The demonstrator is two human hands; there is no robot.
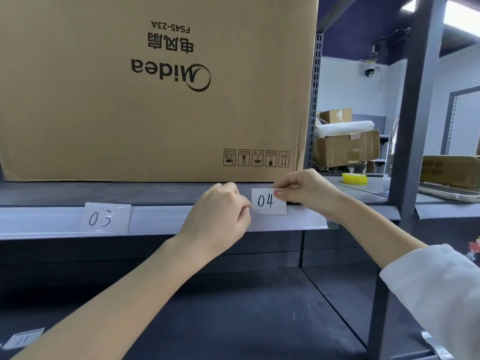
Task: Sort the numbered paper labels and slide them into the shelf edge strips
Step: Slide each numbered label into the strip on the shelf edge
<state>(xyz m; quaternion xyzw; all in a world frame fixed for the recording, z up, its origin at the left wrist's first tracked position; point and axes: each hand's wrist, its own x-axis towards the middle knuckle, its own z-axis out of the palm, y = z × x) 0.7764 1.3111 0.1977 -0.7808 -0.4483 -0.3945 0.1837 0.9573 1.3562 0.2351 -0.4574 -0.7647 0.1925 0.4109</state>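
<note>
While the label marked 03 [107,218] is already sitting inside the shelf edge strip [161,221], off to the outer side of the left hand [220,216], the label marked 04 [268,201] is being worked into the same strip, so the insertion step for this one looks to be under way. It is lying between the two hands: the left hand is curling its fingers and pinching the paper's near edge, and the right hand [304,189] is gripping the upper corner on its own side between thumb and fingertips. Only the lower part of the paper appears to be meeting the strip; its top is standing above the strip's upper lip, in front of the cardboard box [155,87]. Next, I judge, both hands need to be pressing the label evenly downward, keeping it level so it is not buckling.
</note>
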